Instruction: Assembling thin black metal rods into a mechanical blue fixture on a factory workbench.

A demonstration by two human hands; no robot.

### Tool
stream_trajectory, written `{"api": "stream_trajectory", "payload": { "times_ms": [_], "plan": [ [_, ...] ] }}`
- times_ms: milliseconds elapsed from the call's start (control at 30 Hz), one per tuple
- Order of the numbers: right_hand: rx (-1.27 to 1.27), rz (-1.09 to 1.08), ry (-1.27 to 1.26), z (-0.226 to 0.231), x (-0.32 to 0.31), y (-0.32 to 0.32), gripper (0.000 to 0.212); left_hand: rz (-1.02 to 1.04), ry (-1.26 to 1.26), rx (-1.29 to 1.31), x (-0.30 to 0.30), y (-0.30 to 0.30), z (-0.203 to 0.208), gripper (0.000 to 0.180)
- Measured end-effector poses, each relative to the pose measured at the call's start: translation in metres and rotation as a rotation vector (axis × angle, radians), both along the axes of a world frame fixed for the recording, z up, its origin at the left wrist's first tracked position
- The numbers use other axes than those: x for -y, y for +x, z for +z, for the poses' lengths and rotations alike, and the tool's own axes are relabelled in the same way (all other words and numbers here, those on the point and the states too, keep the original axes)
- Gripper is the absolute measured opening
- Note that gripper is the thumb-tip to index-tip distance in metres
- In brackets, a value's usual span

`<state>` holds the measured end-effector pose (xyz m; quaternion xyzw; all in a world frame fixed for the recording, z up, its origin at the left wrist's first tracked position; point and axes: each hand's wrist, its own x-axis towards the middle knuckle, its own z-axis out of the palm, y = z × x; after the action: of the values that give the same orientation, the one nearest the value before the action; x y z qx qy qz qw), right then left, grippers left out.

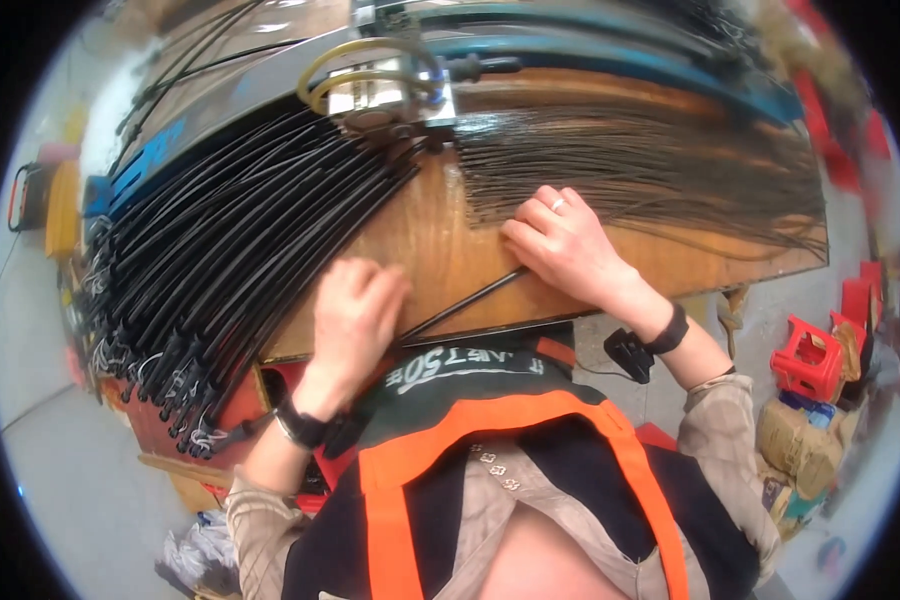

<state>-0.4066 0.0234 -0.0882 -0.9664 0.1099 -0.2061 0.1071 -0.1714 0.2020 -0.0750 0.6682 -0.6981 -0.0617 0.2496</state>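
Observation:
A black cable (465, 302), thin and stiff-looking, slants across the near part of the wooden table between my two hands. My right hand (570, 245), with a ring on one finger, is closed on its upper right end. Slightly smeared by motion, my left hand (355, 315) curls its fingers round the lower left part of the cable. Its palm hides how the cable runs on there. To the left lies a thick bundle of black cables (240, 220) with fittings and pale wires at their near ends. Many thinner dark cables (620, 165) spread out beyond my right hand.
A metal clamp-like machine (370, 95) with a yellow hose (355, 50) stands at the table's back. Blue rails (610, 50) run behind it. The wooden table (410, 225) ends close to my apron (480, 375). A red stool (805, 355) and boxes stand to the right.

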Motion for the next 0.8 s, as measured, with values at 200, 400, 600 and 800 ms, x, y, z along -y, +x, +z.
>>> {"api": "stream_trajectory", "payload": {
  "times_ms": [200,400,600,800],
  "plan": [
    [-0.054,-0.020,-0.009,0.000,-0.002,0.017,0.018,0.248,0.023,0.349,0.008,0.037,-0.009,0.013],
    [-0.103,-0.102,-0.066,0.004,-0.001,0.021,0.019,0.221,0.056,0.242,-0.007,0.023,-0.002,0.011],
    [0.098,-0.211,0.533,0.000,-0.014,0.022,0.017,0.149,0.077,0.088,-0.026,0.002,0.013,0.013],
    [0.105,-0.099,0.487,-0.004,-0.010,0.013,0.020,0.117,0.083,0.050,-0.033,-0.005,0.021,0.017]
  ]
}}
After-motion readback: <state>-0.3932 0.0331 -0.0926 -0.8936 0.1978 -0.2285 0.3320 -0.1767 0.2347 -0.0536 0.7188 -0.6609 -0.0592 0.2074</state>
